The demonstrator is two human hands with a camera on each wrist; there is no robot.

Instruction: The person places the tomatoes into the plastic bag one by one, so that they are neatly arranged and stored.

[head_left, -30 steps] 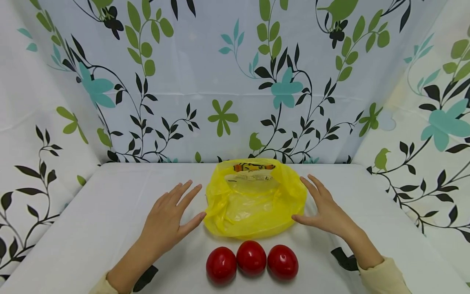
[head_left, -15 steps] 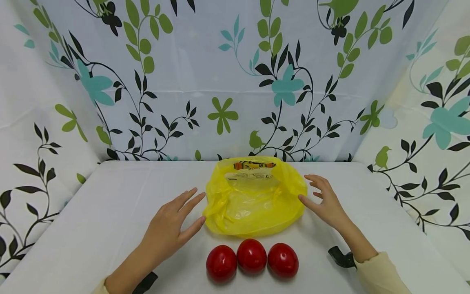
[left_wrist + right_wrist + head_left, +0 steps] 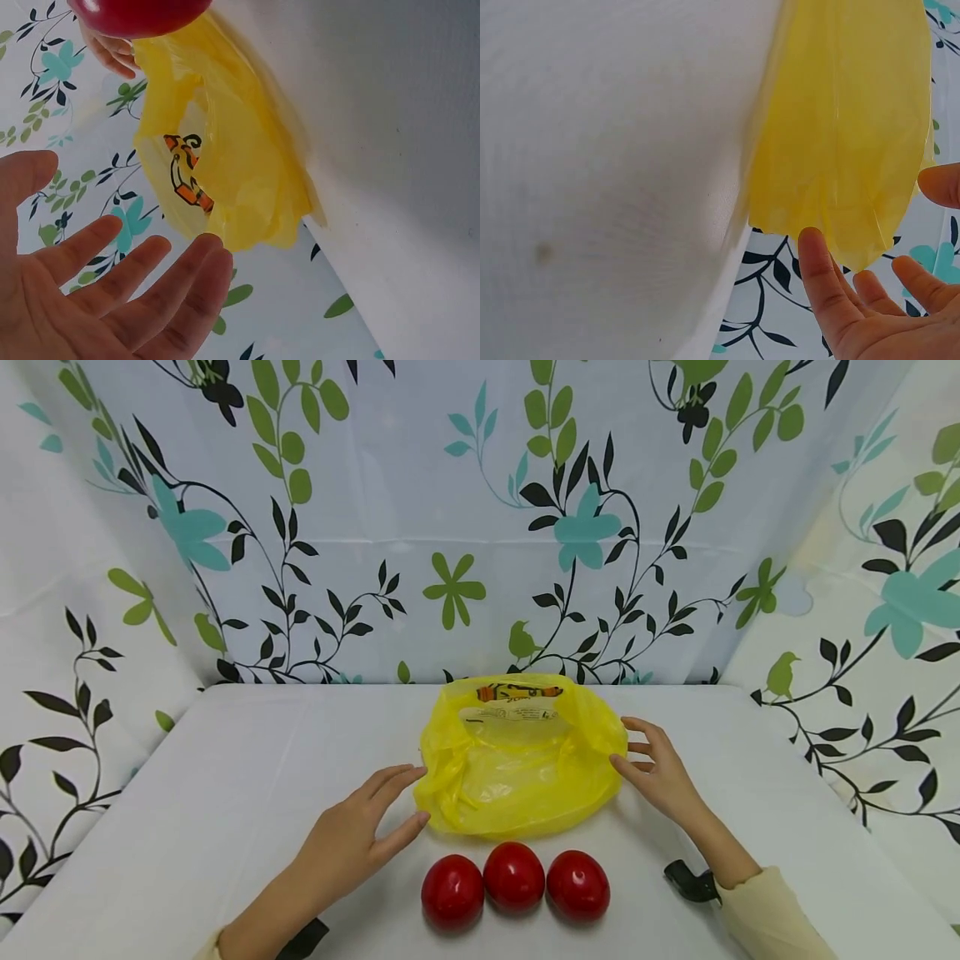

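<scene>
Both hands are flanking the yellow bag (image 3: pixel 521 760) mid-table; left hand (image 3: pixel 358 837) is lying flat with fingers spread, holding nothing, and right hand (image 3: pixel 658 771) is reaching the bag's right edge with fingers loosely open. Three red eggs (image 3: pixel 514 878) are sitting just in front. Risk: thin plastic is likely slipping or collapsing shut, and a wrist could be nudging an egg into rolling.
</scene>
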